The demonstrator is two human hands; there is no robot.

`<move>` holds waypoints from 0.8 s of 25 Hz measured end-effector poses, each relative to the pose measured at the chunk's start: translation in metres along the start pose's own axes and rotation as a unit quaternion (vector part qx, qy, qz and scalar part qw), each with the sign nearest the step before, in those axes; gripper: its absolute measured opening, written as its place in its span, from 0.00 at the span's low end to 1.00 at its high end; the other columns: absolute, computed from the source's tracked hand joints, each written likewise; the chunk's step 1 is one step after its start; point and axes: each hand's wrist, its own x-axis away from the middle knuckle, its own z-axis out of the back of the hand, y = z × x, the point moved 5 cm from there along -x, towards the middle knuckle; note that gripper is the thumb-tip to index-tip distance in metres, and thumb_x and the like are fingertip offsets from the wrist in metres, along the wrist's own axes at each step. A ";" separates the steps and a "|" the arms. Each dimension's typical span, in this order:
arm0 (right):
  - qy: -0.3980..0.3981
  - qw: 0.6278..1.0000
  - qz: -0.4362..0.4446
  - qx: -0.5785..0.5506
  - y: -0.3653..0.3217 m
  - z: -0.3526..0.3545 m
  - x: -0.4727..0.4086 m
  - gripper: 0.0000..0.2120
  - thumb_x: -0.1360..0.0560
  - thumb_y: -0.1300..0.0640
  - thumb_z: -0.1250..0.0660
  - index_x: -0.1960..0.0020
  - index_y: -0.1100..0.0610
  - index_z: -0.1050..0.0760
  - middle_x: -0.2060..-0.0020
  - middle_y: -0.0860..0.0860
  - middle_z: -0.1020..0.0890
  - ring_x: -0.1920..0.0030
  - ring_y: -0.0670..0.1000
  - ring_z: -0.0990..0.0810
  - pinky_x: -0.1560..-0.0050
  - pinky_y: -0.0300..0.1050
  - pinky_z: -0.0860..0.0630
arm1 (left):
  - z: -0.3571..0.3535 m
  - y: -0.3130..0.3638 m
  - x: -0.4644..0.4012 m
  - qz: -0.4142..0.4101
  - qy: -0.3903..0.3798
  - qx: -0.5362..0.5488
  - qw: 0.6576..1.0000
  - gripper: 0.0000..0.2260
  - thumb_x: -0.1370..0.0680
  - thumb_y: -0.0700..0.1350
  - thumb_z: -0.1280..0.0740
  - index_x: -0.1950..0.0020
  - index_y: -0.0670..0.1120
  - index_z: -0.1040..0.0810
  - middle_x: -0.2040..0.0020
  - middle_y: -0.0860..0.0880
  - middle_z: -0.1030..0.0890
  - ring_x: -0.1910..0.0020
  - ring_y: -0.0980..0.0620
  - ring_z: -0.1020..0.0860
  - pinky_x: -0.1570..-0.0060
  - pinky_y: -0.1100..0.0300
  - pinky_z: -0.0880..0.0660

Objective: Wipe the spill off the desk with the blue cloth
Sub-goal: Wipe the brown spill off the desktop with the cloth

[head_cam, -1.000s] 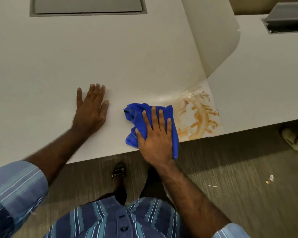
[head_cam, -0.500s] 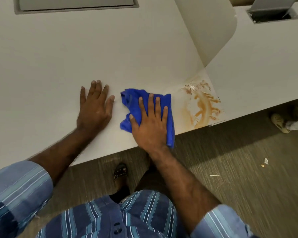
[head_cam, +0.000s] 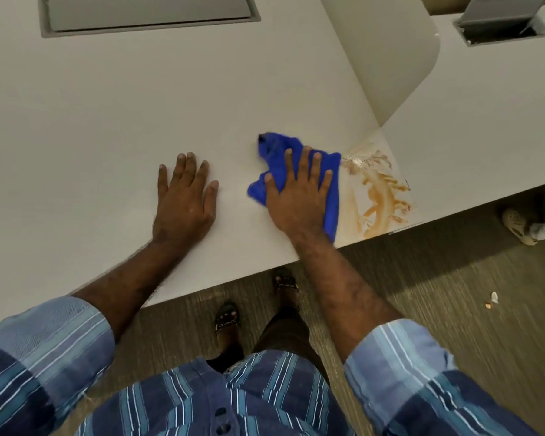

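Striped blue sleeves lead to two hands on one white desk [head_cam: 107, 121]. Left hand [head_cam: 183, 196] lies flat, fingers spread, empty. Right hand [head_cam: 299, 196] presses flat on one blue cloth [head_cam: 272, 149], touching one orange-brown spill [head_cam: 378, 191] beside a divider [head_cam: 387, 48].

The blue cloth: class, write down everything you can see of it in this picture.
The blue cloth is bright blue and soft-looking, like microfibre, bunched into uneven folds. It lies flat on the white desk near the front edge. The right hand presses on it, palm down, fingers spread. Its right edge meets the orange-brown spill, which is still smeared there.
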 end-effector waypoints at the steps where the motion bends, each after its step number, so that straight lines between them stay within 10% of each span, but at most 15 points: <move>1: 0.008 0.999 0.036 0.005 -0.012 -0.005 0.021 0.36 0.14 0.34 0.54 0.11 0.52 0.53 0.12 0.58 0.50 0.12 0.61 0.55 0.15 0.68 0.55 | 0.001 0.000 -0.001 0.001 0.000 -0.001 1.000 0.26 0.12 0.53 0.48 0.17 0.42 0.36 0.16 0.40 0.39 0.15 0.43 0.45 0.16 0.39 0.54; 6: 0.000 0.992 0.126 0.012 0.015 -0.020 0.101 0.36 0.14 0.32 0.55 0.11 0.47 0.52 0.11 0.54 0.50 0.11 0.57 0.54 0.13 0.65 0.53 | 0.001 -0.002 -0.003 0.006 -0.002 0.006 1.000 0.25 0.12 0.52 0.48 0.17 0.42 0.36 0.15 0.40 0.40 0.14 0.43 0.46 0.16 0.39 0.54; 14: 0.005 1.000 -0.020 0.003 0.016 0.004 -0.007 0.37 0.14 0.33 0.53 0.11 0.51 0.54 0.12 0.59 0.52 0.12 0.62 0.56 0.15 0.68 0.56 | -0.001 -0.002 -0.001 0.003 -0.008 0.009 1.000 0.26 0.12 0.55 0.50 0.17 0.43 0.37 0.15 0.41 0.41 0.14 0.45 0.47 0.16 0.41 0.56; 20: 0.011 0.995 0.099 -0.012 0.016 -0.015 0.098 0.35 0.14 0.32 0.56 0.11 0.48 0.51 0.11 0.55 0.49 0.11 0.57 0.54 0.13 0.64 0.53 | 0.011 0.013 -0.018 -0.033 0.086 -0.087 0.992 0.27 0.12 0.56 0.50 0.33 0.37 0.21 0.28 0.35 0.22 0.24 0.35 0.29 0.20 0.38 0.44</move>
